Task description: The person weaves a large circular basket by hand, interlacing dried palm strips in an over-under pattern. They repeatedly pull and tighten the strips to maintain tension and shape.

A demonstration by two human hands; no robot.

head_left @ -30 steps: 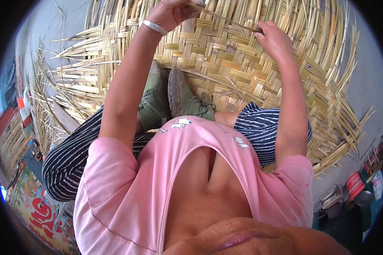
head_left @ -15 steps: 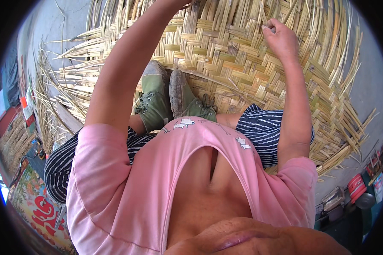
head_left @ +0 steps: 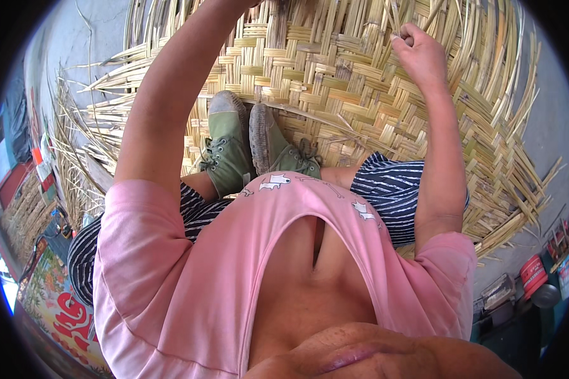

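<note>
The broad straw-yellow woven mat (head_left: 335,82) spreads before me, its loose pale strips (head_left: 471,44) pointing away beside my curled right hand (head_left: 420,55), while my left hand (head_left: 254,2) is mostly cut off, either's grip impossible to tell.

There are two hands (head_left: 422,58), two green shoes (head_left: 229,148), one woven mat (head_left: 354,88) and one pink shirt (head_left: 164,265).

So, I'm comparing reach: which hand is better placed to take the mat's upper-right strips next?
Probably the right hand: it is nearer those strips; the left hand is mostly cut off, farther left.
</note>
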